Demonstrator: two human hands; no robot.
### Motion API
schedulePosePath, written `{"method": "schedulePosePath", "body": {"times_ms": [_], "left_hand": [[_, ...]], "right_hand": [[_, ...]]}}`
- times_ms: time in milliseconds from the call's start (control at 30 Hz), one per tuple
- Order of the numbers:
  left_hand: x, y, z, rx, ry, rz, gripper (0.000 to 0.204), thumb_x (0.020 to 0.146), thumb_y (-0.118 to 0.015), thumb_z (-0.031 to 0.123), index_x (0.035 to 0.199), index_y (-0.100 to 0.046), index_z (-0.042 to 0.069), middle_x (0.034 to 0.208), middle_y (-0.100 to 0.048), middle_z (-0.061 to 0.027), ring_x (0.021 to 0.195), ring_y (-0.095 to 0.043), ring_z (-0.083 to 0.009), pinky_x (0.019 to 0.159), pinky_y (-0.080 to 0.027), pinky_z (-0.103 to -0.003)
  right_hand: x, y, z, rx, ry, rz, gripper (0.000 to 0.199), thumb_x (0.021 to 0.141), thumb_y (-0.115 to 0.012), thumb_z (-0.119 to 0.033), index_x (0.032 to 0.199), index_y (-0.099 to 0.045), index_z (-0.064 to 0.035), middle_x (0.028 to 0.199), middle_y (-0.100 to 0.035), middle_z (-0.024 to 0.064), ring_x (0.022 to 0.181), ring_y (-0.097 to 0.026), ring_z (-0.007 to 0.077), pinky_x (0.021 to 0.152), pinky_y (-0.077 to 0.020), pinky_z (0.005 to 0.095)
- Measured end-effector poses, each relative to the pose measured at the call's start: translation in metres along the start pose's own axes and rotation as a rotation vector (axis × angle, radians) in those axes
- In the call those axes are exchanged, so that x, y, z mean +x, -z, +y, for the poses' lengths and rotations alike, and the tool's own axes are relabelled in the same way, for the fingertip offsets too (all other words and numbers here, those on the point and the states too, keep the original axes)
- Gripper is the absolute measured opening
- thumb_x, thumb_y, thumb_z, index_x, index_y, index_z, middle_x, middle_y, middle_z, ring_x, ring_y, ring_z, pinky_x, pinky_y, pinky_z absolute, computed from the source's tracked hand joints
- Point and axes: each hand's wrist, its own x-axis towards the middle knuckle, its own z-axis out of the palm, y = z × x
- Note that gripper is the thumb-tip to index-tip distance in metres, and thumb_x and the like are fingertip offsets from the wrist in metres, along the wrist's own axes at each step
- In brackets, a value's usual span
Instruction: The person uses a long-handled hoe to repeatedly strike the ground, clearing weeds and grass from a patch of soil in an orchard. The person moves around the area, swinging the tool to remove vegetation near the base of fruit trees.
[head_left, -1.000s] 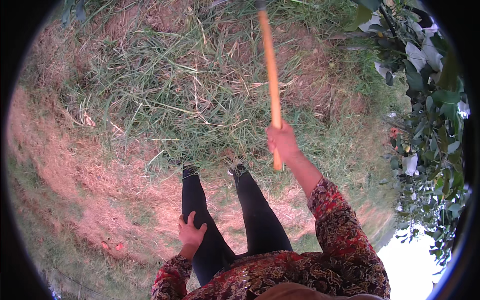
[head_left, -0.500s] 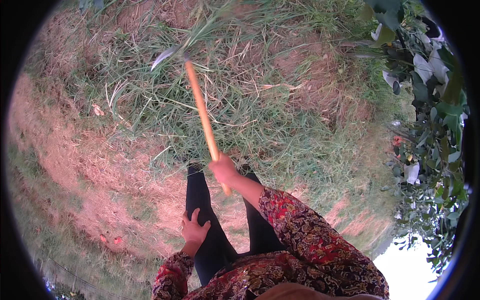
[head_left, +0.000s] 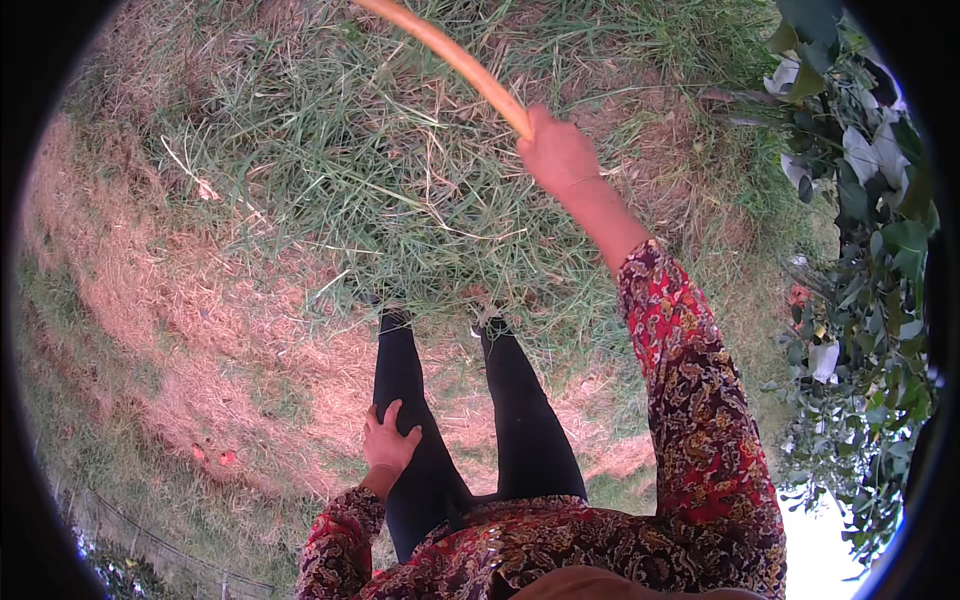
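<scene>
My right hand (head_left: 560,158) is raised toward the upper middle, its fingers wrapped round the lower end of the wooden handle of a long-handled sickle (head_left: 455,58). The handle slants up to the left, and the blade lies outside the picture past the top edge. My left hand (head_left: 388,440) rests with fingers spread on my left thigh, in dark trousers. Cut and tangled green grass (head_left: 340,170) covers the ground before my feet, hiding much of them.
Leafy plants with white bags (head_left: 860,155) among the leaves stand along the right side. Dry straw and reddish soil (head_left: 220,350) spread out on the left, with small red things (head_left: 228,458) lying there. A wire fence (head_left: 190,555) runs at the lower left.
My right hand has swung the sickle up and to the right, away from my legs. Its blade has left the picture. My left hand stays on my thigh.
</scene>
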Motion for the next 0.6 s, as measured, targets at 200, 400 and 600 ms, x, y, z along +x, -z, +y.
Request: {"method": "schedulePosePath", "body": {"times_ms": [200,400,600], "left_hand": [[-0.004,-0.002,0.001,-0.011,0.028,0.004,0.064,0.072,-0.067,0.039,0.131,-0.042,0.029,0.138,-0.031,-0.0170,0.122,-0.040,-0.0392,0.098,-0.040,-0.045],[-0.007,-0.005,-0.003,-0.070,0.039,0.104,0.066,0.071,-0.067,0.042,0.131,-0.042,0.031,0.138,-0.031,-0.0158,0.122,-0.039,-0.0381,0.095,-0.041,-0.048],[-0.020,0.012,0.019,-0.059,0.063,0.092,0.070,0.074,-0.064,0.046,0.136,-0.035,0.032,0.144,-0.023,-0.0165,0.128,-0.033,-0.0398,0.098,-0.039,-0.049]], "right_hand": [[-0.146,-0.054,0.164,-0.060,-0.468,-0.089,0.036,0.083,-0.062,-0.023,0.103,-0.039,-0.0057,0.089,-0.062,0.0252,0.082,-0.062,0.0412,0.070,-0.0504,0.0516],[-0.477,-0.025,0.236,-0.209,-0.843,-0.639,0.026,0.082,-0.053,-0.016,0.103,-0.054,-0.0022,0.099,-0.063,0.0209,0.094,-0.061,0.0398,0.081,-0.0490,0.0477],[-0.574,0.029,0.198,-0.188,-0.885,-0.869,0.030,0.079,-0.056,-0.022,0.106,-0.059,-0.0077,0.103,-0.064,0.0162,0.099,-0.061,0.0342,0.084,-0.0490,0.0440]]}}
